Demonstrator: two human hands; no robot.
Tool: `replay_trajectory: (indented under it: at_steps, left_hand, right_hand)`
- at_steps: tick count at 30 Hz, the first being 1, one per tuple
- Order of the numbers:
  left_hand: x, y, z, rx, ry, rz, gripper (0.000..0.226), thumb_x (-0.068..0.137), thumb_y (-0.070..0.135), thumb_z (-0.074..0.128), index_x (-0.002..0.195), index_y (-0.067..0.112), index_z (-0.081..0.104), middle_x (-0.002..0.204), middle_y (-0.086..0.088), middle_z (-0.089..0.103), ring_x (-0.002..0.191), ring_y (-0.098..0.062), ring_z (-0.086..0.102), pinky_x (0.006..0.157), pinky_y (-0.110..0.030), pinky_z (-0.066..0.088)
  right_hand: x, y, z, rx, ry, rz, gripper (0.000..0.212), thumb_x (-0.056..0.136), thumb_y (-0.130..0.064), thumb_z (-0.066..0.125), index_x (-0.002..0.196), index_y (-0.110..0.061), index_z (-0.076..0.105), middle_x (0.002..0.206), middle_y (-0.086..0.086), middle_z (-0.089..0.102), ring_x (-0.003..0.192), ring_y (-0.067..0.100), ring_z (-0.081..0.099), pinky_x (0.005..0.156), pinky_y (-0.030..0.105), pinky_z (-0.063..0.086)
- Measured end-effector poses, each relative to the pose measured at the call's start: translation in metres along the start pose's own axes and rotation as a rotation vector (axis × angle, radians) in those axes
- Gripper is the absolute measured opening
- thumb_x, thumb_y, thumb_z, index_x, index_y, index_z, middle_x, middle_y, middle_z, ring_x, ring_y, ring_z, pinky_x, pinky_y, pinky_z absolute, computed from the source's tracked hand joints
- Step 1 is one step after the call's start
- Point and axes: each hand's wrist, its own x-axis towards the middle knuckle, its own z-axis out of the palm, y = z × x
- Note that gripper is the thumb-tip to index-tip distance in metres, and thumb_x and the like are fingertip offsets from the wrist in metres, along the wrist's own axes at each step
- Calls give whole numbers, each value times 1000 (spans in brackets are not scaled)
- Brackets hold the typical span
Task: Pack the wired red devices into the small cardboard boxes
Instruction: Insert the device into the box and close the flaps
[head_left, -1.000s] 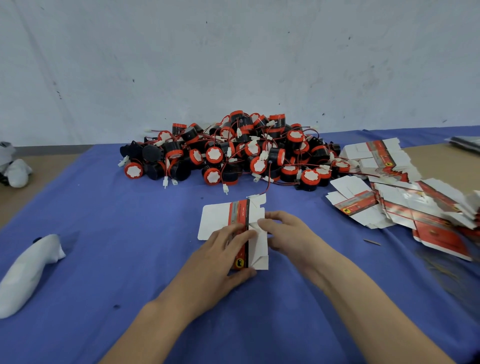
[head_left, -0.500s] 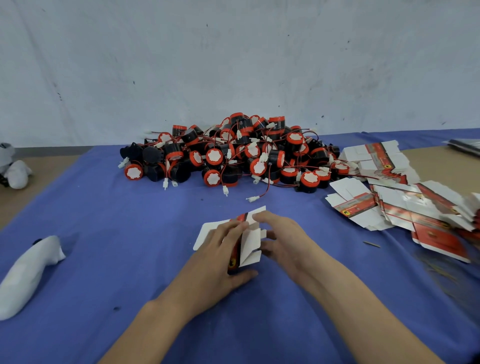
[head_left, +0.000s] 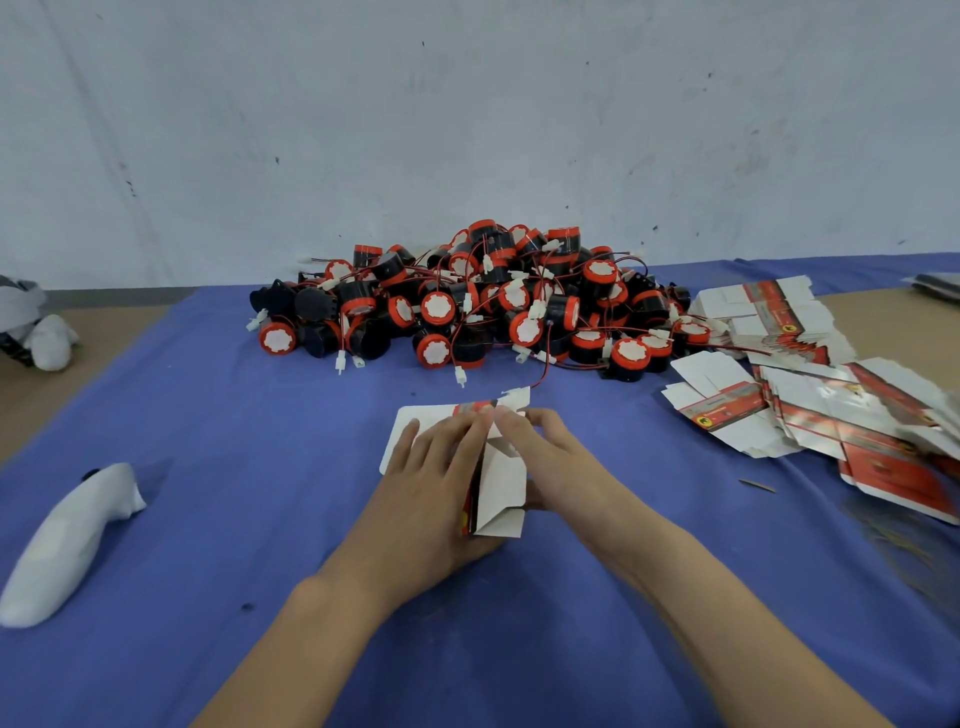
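Observation:
A white and red flat cardboard box lies half folded on the blue cloth in front of me. My left hand lies on its left side with fingers spread, thumb curled under its near edge. My right hand holds the right panel, which stands raised off the cloth. A big heap of red and black wired devices sits behind the box, near the wall. One red wire with a white plug reaches down to the box's far edge.
Several flat unfolded boxes are piled at the right. A white padded object lies at the left on the blue cloth. Another white bundle sits at the far left. A grey wall runs behind the heap.
The box's right panel has been lifted from flat to raised. My left fingers slid forward over the box and my right hand moved in against the panel.

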Motion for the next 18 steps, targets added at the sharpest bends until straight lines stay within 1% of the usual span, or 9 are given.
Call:
replay_trajectory:
  at_steps: [2,3,6,7,9,11,14,16,18]
  left_hand:
    - [1,2,-1,32,-12,5,98,80,63,57,155,19,12,155,0,32,147,-18,28,123,-47,14]
    - [1,2,-2,53,-14,7,99,80,63,58,155,17,13,155,-1,32,147,-19,29,123,-47,13]
    - [2,5,-6,115,-16,21,101,80,54,71,156,13,18,156,-4,36,146,-22,33,122,-47,15]
    - [3,5,-8,126,-18,25,104,77,50,76,156,13,19,156,-4,37,144,-22,35,121,-46,16]
    - [4,7,-10,152,-19,34,108,72,41,83,155,13,20,155,-6,40,142,-25,39,120,-46,20]
    - [4,9,-12,196,-31,42,109,67,31,86,154,10,24,152,-10,42,141,-28,41,118,-49,27]
    - [4,12,-10,235,-49,78,96,72,20,80,152,4,30,152,-17,41,142,-34,40,115,-52,35]
    - [3,15,-6,209,-26,120,80,81,15,67,152,3,31,153,-20,38,144,-36,36,114,-52,36]
    - [3,16,-3,169,-23,129,73,85,14,56,152,2,31,154,-20,37,144,-37,35,114,-49,37]
  right_hand:
    - [1,1,-1,-25,22,-12,40,88,-72,51,113,-40,49,86,-22,75,83,3,74,70,21,57]
    - [1,1,-1,-30,34,-8,42,89,-72,50,114,-38,50,89,-20,75,84,5,74,72,23,58]
    - [3,0,-2,43,67,69,47,93,-70,46,117,-32,57,108,-3,75,97,19,74,90,41,59]
    - [3,-2,-2,101,79,101,46,96,-67,45,116,-29,61,107,3,76,95,22,75,87,43,60]
    - [2,-6,-3,212,88,148,46,99,-62,45,115,-25,66,98,7,79,86,25,77,74,41,62]
    - [1,-8,-6,307,64,168,50,97,-63,46,116,-22,69,99,10,78,87,26,77,70,40,62]
    - [-4,-8,-5,414,-2,160,56,96,-64,48,121,-19,70,105,10,77,90,25,76,73,40,62]
    - [-6,-7,-2,439,-15,151,56,96,-62,49,125,-17,70,109,10,76,94,25,75,77,39,60]
    - [-6,-6,2,409,-20,131,54,98,-60,47,126,-19,69,115,8,75,105,26,73,85,39,60]
